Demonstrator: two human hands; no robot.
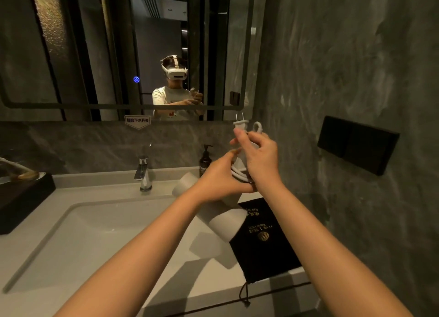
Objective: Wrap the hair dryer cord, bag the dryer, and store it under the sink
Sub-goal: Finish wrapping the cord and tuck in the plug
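A white hair dryer [223, 221] hangs above the counter, barrel pointing down to the left, its handle up between my hands. White cord loops [238, 171] are wound around the handle. My left hand [222, 176] grips the handle and the coils from the left. My right hand [257, 156] holds the cord end, with the two-pin plug [240, 123] sticking up above my fingers and a small cord loop [257, 126] beside it. A black drawstring bag [263, 240] with gold print lies flat on the counter at the right, partly under the dryer.
A white basin [90, 224] and chrome tap [143, 171] lie to the left. A dark pump bottle [205, 160] stands by the back wall. A black tray [21, 198] sits at far left. A black socket panel [356, 144] is on the right wall. A mirror hangs above.
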